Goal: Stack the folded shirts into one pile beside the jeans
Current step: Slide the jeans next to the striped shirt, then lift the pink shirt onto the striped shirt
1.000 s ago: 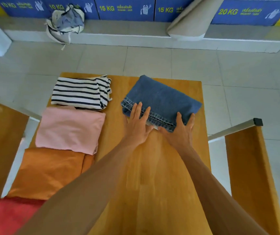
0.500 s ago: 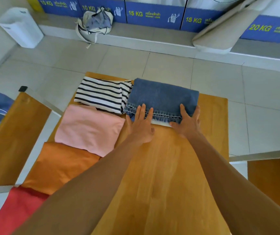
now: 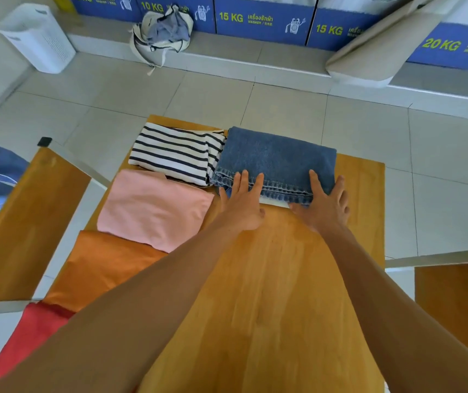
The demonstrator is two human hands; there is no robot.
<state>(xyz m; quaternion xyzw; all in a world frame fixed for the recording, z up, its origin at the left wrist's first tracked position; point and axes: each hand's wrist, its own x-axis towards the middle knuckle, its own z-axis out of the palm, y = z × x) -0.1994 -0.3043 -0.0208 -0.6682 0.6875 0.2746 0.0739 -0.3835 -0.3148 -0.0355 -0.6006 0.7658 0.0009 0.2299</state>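
Folded blue jeans lie at the far middle of the wooden table. My left hand and my right hand lie flat with spread fingers on the jeans' near hem, holding nothing. Touching the jeans' left edge is a folded black-and-white striped shirt. Down the table's left side run a pink shirt, an orange shirt and a red shirt, each folded; my left forearm hides part of the orange and red ones.
Wooden chairs stand at the left and right of the table. On the tiled floor beyond are a white basket, a cloth bag and a beige board leaning on blue washer fronts.
The jeans have slid left and turned square under both hands, from apart to touching the striped shirt. The view has shifted leftward.
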